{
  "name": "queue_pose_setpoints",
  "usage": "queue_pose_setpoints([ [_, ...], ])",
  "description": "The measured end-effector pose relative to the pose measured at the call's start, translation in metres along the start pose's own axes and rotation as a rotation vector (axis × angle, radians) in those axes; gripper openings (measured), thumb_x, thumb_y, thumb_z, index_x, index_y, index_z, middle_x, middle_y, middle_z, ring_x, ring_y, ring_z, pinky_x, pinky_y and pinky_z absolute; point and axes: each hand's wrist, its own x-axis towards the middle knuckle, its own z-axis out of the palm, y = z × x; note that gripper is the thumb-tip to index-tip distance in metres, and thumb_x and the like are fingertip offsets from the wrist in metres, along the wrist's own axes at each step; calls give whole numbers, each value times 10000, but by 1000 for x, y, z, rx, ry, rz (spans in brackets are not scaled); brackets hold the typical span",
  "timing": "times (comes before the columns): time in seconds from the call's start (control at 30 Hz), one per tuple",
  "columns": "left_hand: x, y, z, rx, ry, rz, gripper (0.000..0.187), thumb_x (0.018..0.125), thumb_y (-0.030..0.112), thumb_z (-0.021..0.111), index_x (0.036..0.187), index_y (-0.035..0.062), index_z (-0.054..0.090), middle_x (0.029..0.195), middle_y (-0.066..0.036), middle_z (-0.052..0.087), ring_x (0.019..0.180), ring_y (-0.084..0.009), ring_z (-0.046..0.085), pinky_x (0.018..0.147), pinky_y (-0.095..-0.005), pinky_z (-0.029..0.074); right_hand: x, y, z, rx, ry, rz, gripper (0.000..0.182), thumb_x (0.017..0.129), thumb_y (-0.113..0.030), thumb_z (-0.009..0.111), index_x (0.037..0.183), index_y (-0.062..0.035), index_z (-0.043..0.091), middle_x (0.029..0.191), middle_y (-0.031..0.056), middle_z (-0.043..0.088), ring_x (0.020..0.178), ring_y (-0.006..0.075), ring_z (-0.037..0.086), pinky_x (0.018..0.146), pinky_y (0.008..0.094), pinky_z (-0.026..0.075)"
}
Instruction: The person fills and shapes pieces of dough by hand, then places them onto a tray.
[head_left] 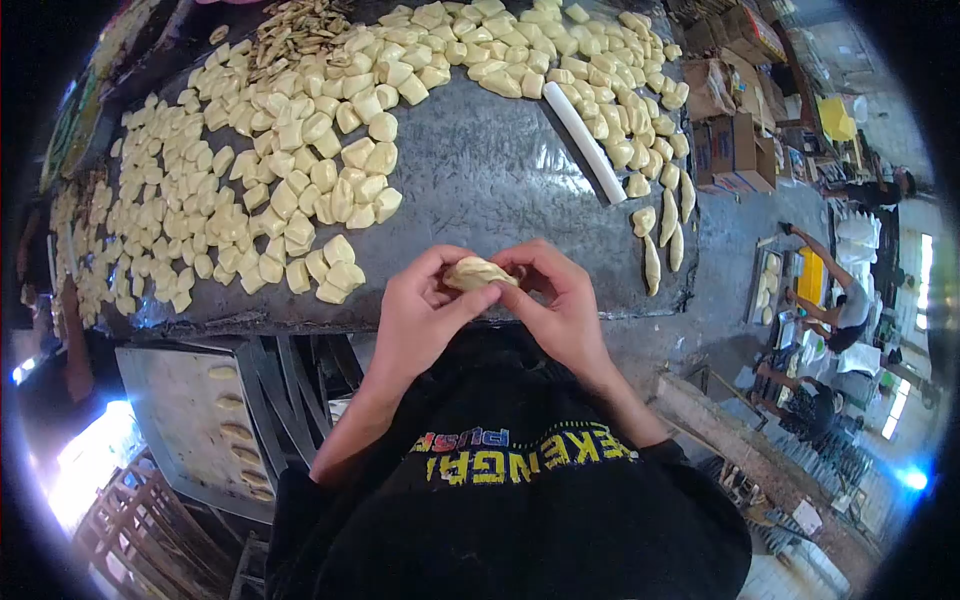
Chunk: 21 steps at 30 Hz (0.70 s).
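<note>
Between my two hands, close to my chest at the table's front edge, is a folded piece of dough point(478, 273). My left hand point(428, 305) grips its left end with thumb and fingers. On the other side my right hand point(548, 295) pinches the right end, its thumb pressed on the near side. The fingertips behind the dough are partly hidden. Many cut dough pieces point(290, 130) cover the left and far parts of the dark table point(460, 170). Several shaped, pointed dough rolls point(652, 265) lie at the right edge.
A white rolling pin point(585, 145) lies slantwise right of centre. To the lower left stands a metal tray point(185, 400) with several shaped dough pieces. Cardboard boxes point(735, 155) stand beyond the table's right side. Other people point(850, 310) work farther right.
</note>
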Motion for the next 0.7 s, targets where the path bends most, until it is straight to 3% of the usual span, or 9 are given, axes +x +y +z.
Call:
queue_pose_setpoints([
  [0.1,3,-13,-11,152,-26,90,153,899,45,717,1016,-38,664,947,-46,694,865,-73,635,750,-217,526,-2,2,3,-102,68,-15,203,852,-68,737,1032,-6,669,887,77,639,766,127,601,675,277,503],
  [0.23,-3,-20,-3,226,-25,99,129,911,39,696,1007,-42,663,952,-48,690,863,-71,634,734,-224,530,-15,2,4,-33,108,55,154,862,-72,728,987,3,678,862,80,635,760,130,602,656,282,489],
  [0.33,-13,-24,13,254,-19,132,137,926,49,676,1028,-43,671,963,-49,693,864,-78,642,728,-226,535,-29,6,-5,43,195,-126,120,879,-73,713,953,14,678,824,79,632,732,131,600,646,280,479],
  [0.47,-30,-44,42,83,-83,122,218,929,46,655,1121,-56,675,984,-79,706,875,-128,674,788,-240,557,-55,20,-46,-10,150,-54,161,885,-100,721,987,18,682,810,72,642,714,128,599,674,275,491],
  [0.57,-40,-58,55,207,-24,-17,275,927,17,631,1183,-83,646,1070,-121,690,953,-180,680,884,-265,559,-74,43,-68,87,105,26,171,894,-107,714,1007,18,689,844,63,673,719,112,601,669,270,495],
  [0.7,-41,-70,64,264,40,-40,275,933,8,608,1179,-113,632,1131,-149,675,996,-202,675,913,-287,564,-77,60,-89,233,-28,95,148,921,-101,691,1014,13,703,872,31,685,746,59,585,648,223,471],
])
